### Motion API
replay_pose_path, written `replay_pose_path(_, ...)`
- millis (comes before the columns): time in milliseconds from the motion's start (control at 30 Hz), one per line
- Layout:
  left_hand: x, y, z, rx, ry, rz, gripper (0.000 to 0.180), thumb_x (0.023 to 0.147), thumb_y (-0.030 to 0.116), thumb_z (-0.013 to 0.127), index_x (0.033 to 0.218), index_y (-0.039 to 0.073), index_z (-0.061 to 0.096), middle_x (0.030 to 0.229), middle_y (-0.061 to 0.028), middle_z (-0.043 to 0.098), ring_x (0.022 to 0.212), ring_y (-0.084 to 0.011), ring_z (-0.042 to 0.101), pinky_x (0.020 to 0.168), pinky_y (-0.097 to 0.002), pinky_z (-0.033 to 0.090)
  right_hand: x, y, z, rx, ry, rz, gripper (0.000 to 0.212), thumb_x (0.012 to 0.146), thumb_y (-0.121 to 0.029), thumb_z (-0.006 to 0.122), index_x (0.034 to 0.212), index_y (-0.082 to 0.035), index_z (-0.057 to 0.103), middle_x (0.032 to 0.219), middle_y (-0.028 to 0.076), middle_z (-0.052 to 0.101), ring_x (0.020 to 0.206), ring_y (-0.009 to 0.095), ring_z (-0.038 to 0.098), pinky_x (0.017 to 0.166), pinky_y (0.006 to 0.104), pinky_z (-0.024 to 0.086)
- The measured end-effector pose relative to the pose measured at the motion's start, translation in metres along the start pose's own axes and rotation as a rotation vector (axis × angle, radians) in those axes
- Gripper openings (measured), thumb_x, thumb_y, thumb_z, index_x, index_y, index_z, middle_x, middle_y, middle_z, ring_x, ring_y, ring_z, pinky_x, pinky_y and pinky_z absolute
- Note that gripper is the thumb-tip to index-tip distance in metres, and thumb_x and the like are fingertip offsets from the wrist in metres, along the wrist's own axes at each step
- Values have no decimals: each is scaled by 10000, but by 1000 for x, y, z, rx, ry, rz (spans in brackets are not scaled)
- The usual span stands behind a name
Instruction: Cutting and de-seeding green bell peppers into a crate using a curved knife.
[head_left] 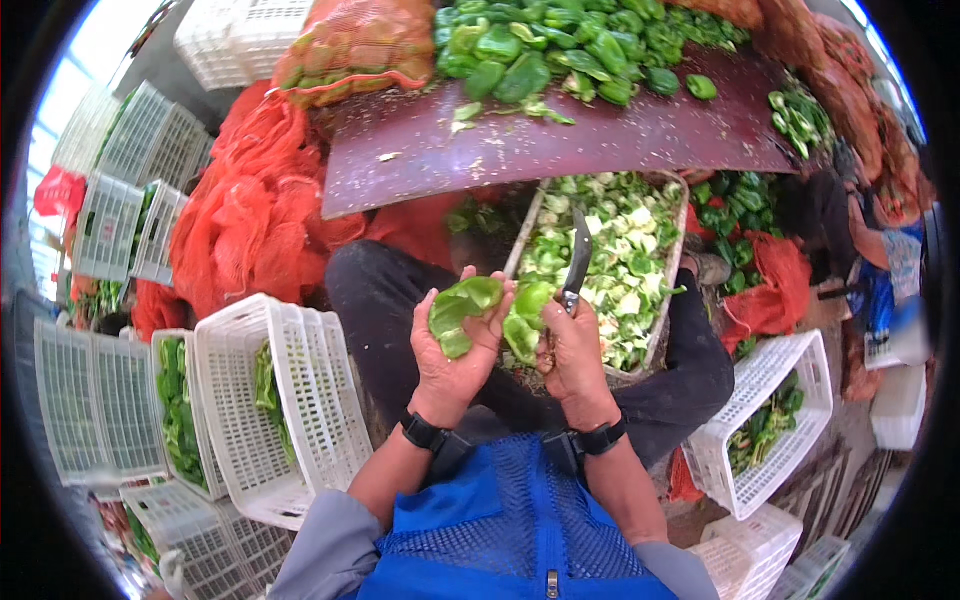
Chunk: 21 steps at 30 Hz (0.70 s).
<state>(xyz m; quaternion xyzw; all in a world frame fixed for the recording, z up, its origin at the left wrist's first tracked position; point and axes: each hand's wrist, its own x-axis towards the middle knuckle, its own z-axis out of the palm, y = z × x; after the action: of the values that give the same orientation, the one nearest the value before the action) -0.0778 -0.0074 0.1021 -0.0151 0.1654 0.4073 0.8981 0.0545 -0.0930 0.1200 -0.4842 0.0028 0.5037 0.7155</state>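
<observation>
My left hand [447, 365] cups a hollow, opened piece of green pepper [458, 312] on its palm and fingers. My right hand [578, 352] grips a knife [579, 255] with a dark curved blade that points up and away from me. A second cut piece of green pepper [524, 328] sits between the two hands, against the right fingers; which hand bears it I cannot tell. Beyond the right hand, between my legs, a shallow tray [683, 210] is full of pepper cores and scraps [605, 235].
A dark red board [560, 145] ahead carries a heap of green peppers [560, 45]. Beside it are a full mesh sack [355, 45] and red netting [255, 200]. White crates [335, 400] with peppers flank me; another crate [815, 385] stands right. A person's arm [868, 235] shows at far right.
</observation>
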Motion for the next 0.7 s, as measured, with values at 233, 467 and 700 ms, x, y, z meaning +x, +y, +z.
replay_pose_path(233,30,-50,1,100,56,-216,637,1039,497,569,1380,-40,593,1360,-251,636,1273,-377,596,1131,-462,495,12,-19,-59,-1,175,-129,237,946,-169,787,948,-129,554,666,-29,571,441,64,514,358,225,390)
replay_pose_path(467,45,-74,-8,256,65,-357,583,1022,422,579,1397,-23,593,1358,-216,660,1164,-325,669,965,-410,580,28,-34,-105,-26,358,-210,233,925,-152,799,978,-102,577,678,-33,566,441,61,497,375,228,387)
replay_pose_path(700,46,-82,-9,602,-148,-268,729,985,315,606,1615,46,358,1360,-186,651,1040,-283,714,745,-347,563,51,-39,-121,-647,512,-736,311,900,-171,812,1094,20,662,760,29,662,462,62,498,414,257,397)
